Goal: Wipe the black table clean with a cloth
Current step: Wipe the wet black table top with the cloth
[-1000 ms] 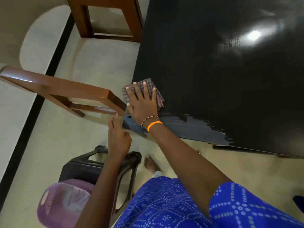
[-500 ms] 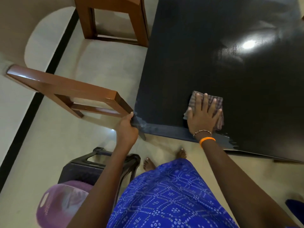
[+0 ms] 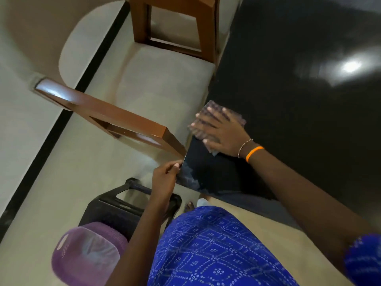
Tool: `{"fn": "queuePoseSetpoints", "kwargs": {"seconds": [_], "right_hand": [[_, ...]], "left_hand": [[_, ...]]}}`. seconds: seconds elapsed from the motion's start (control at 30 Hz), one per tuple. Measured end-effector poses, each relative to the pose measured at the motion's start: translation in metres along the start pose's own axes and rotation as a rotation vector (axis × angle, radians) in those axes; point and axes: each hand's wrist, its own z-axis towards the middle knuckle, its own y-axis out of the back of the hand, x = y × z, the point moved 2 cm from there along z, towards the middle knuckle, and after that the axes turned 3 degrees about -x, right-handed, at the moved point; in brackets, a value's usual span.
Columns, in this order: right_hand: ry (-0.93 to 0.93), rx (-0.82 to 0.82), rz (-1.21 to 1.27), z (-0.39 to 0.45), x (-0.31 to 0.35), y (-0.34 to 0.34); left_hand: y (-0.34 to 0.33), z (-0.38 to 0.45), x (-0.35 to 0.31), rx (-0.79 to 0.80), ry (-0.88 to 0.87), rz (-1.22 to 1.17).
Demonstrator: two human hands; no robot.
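Black table [image 3: 288, 120] corner: right hand [image 3: 218, 131] flat on cloth [image 3: 237, 118], left hand [image 3: 165, 178] pinching edge; cloth could slip off.

The table [image 3: 299, 100] fills the right side and upper right of the frame, its near corner reaching toward the centre. On that corner's left edge lies the cloth [image 3: 237, 117], under the right hand [image 3: 220, 132], whose fingers lie flat across it. Just below and left of them, the left hand [image 3: 167, 175] touches the table's corner. A chair [image 3: 115, 118] runs from middle left up to that corner; a second chair [image 3: 177, 27] stands at top centre, beside the table's left edge. Below the left hand is a stool [image 3: 127, 205], and a basket [image 3: 86, 256] sits at lower left, just before it.
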Motion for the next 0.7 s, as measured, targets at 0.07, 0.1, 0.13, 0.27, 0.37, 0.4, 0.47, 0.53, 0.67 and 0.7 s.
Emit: {"fn": "queuePoseSetpoints", "kwargs": {"seconds": [0.07, 0.1, 0.13, 0.27, 0.37, 0.4, 0.47, 0.53, 0.67, 0.7], "right_hand": [[-0.106, 0.048, 0.011, 0.025, -0.038, 0.006], [-0.157, 0.063, 0.008, 0.036, -0.055, 0.010], [-0.199, 0.078, 0.003, 0.047, -0.072, 0.011], [-0.301, 0.095, -0.008, 0.088, -0.116, 0.016], [-0.310, 0.074, 0.016, 0.107, -0.131, 0.019], [-0.310, 0.065, 0.019, 0.110, -0.132, 0.019], [-0.320, 0.045, 0.015, 0.113, -0.130, 0.019], [-0.329, 0.052, 0.016, 0.112, -0.121, 0.020], [-0.249, 0.068, 0.051, 0.095, -0.073, 0.020], [-0.227, 0.076, 0.058, 0.087, -0.057, 0.019]], "left_hand": [[-0.001, 0.008, -0.002, 0.006, 0.065, 0.011], [-0.001, 0.011, -0.004, 0.003, 0.078, 0.013], [-0.002, 0.015, -0.006, -0.002, 0.081, 0.021], [-0.009, 0.022, -0.010, -0.009, 0.064, 0.047], [-0.015, 0.022, -0.012, -0.015, 0.084, 0.012], [-0.016, 0.021, -0.012, -0.024, 0.090, -0.023], [-0.016, 0.019, -0.013, -0.038, 0.089, -0.060], [-0.016, 0.017, -0.013, -0.035, 0.085, -0.058], [-0.014, 0.013, -0.007, -0.025, 0.100, -0.117], [-0.013, 0.012, -0.005, -0.021, 0.104, -0.136]]}}
